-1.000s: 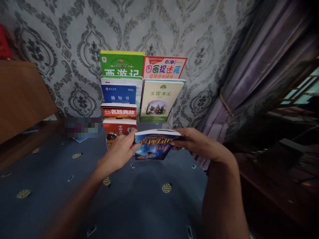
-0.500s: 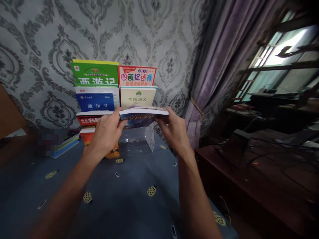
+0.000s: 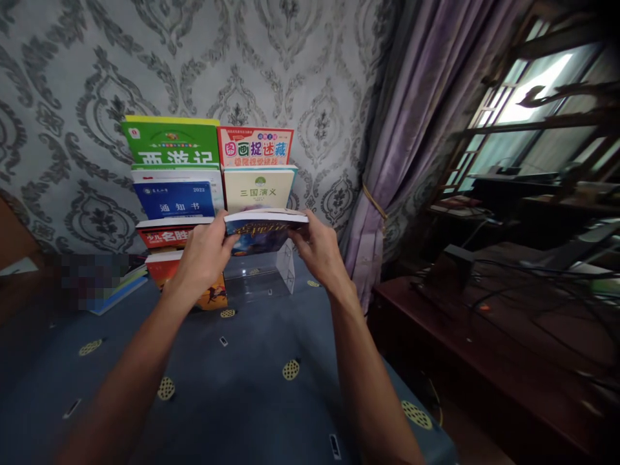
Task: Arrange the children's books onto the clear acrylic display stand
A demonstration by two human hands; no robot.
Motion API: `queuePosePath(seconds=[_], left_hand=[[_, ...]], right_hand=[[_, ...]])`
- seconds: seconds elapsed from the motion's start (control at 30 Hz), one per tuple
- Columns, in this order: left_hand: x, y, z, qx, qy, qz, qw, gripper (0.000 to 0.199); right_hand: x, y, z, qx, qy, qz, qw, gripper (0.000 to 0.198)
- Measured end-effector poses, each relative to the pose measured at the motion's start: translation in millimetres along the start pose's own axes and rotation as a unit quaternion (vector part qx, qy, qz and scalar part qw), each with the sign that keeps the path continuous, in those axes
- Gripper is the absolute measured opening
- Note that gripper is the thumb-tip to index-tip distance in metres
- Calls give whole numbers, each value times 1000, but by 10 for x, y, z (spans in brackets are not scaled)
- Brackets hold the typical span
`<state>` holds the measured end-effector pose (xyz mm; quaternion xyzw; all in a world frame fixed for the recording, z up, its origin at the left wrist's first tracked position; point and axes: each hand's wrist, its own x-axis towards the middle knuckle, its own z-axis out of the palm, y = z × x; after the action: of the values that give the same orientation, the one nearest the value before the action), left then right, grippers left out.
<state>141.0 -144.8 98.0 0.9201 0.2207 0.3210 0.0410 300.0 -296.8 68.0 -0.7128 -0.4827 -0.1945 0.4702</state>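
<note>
A dark blue paperback book (image 3: 261, 236) is held between my two hands, its front cover tipped toward me and its white page edge on top. My left hand (image 3: 206, 255) grips the left end with the thumb on the cover. My right hand (image 3: 317, 245) pinches the right end the same way. Just behind and below the book is a clear plastic display rack (image 3: 285, 268) with stepped tiers. In its right column stand a cream book (image 3: 259, 187) and a pink picture book (image 3: 256, 145); part of the cream book is hidden by the held one.
The rack's left column holds a green book (image 3: 174, 142), a blue booklet (image 3: 177, 201), a red book (image 3: 162, 237) and an orange book (image 3: 213, 294). Several thin books (image 3: 119, 290) lie at the left. A purple curtain (image 3: 402, 129) and a dark red cabinet (image 3: 460, 342) with cables flank the right.
The view has shifted slightly to the right. The book in my hands has tilted a little, so more of its cover shows. Both hands keep their hold.
</note>
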Motion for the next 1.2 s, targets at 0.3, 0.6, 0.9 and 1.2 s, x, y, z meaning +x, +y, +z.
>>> queuePosePath(seconds=[0.3,0.6,0.9,1.2], left_hand=[[65,-32,122,-21,-21,-10,1000,28],[147,18,276,-1,-44,-28,999,31],[263,64,440,31,-74,-91,993,30],[163,170,537,-40,-59,-153,986,51]], right_hand=[[31,145,99,-15,-12,11,1000,16],[32,381,309,-6,5,19,1000,27],[35,627,535,3,4,45,999,31],[29,655,601,-62,-28,78,995,45]])
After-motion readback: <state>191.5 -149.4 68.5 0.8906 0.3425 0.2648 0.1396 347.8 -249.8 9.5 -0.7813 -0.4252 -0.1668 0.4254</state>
